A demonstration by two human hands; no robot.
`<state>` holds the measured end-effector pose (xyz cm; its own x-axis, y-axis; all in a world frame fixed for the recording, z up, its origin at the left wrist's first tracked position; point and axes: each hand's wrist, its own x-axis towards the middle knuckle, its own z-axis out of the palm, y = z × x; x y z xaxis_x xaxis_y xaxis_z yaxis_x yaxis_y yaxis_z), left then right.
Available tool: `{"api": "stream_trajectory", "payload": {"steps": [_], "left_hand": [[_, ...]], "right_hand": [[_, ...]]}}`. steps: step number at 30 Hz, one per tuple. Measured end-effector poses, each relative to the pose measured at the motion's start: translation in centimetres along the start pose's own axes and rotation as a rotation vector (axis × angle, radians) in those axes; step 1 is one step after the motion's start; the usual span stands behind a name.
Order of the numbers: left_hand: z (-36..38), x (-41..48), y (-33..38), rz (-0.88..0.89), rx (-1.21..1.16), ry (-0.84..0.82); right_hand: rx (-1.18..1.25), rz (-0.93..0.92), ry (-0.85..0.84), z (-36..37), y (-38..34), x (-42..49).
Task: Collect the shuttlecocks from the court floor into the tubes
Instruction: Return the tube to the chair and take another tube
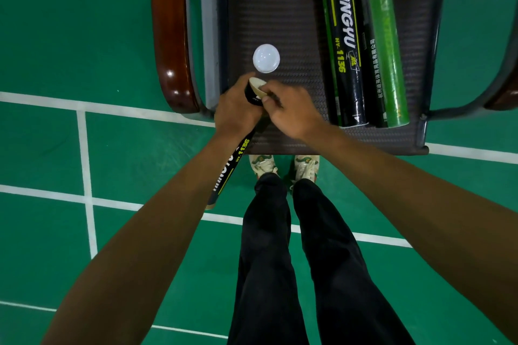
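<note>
One tube [230,168], left grip [238,110] wrapped round it, right grip [294,112] pinching its rim.

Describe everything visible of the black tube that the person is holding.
The black tube is long and slim, cardboard-like, with a yellow-green stripe and the print 1136. Its upper end is open, showing a pale inner wall; no cap is on it. It slants from above the front of the chair seat down toward the floor. The left hand grips it just below the mouth; the right hand touches the rim with its fingertips.
</note>
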<state>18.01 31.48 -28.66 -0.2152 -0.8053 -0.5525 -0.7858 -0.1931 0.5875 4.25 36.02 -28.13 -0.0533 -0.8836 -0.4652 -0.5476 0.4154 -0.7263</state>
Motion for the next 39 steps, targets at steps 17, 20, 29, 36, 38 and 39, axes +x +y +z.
{"api": "stream_trajectory", "payload": {"steps": [17,20,29,36,38,39], "left_hand": [[0.4,4.3,8.0,-0.17,-0.344,0.098],[1.0,4.5,10.3,-0.164,-0.372,0.12],[2.9,4.0,16.1,-0.123,-0.273,0.007],[4.8,4.6,16.5,-0.097,-0.189,-0.038],[5.0,4.8,16.9,-0.095,-0.132,-0.031],[5.0,4.9,17.0,-0.11,-0.105,-0.014]], "right_hand": [[0.423,0.46,-0.049,1.8,3.4,-7.5],[0.422,0.5,0.019,0.3,3.1,-7.5],[0.216,0.512,0.193,-9.0,1.8,-1.9],[0.136,0.493,0.329,-13.8,1.4,1.5],[0.097,0.48,0.297,-13.7,1.8,1.7],[0.085,0.475,0.278,-13.2,1.9,1.8]]}}
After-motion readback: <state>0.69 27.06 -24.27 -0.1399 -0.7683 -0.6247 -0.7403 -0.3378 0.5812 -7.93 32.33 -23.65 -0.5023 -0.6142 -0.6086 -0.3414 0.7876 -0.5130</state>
